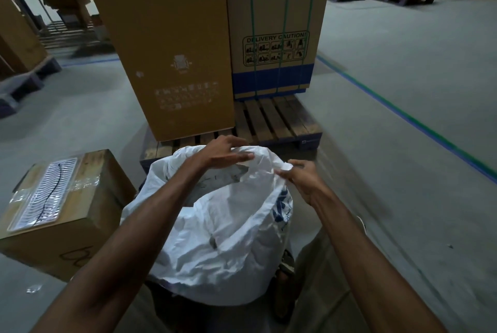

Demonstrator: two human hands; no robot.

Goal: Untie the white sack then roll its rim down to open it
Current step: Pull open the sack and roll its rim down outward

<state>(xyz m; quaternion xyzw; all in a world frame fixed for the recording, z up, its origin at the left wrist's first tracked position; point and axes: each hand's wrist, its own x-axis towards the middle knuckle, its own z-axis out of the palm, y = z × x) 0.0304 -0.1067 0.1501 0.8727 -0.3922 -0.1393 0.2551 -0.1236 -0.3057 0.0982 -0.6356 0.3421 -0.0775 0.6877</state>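
A white woven sack (223,236) with blue print on its right side stands on the floor right in front of me. Its mouth gapes at the top and something grey shows inside. My left hand (224,152) reaches over the mouth and pinches the far rim, fingers curled on the fabric. At the right side of the mouth, my right hand (302,178) grips a bunched fold of the rim. No tie is visible.
A taped cardboard box (61,211) sits on the floor to the left of the sack. Just beyond stands a wooden pallet (271,120) carrying two tall cartons (172,45). Grey floor with a blue-green line (403,115) opens to the right.
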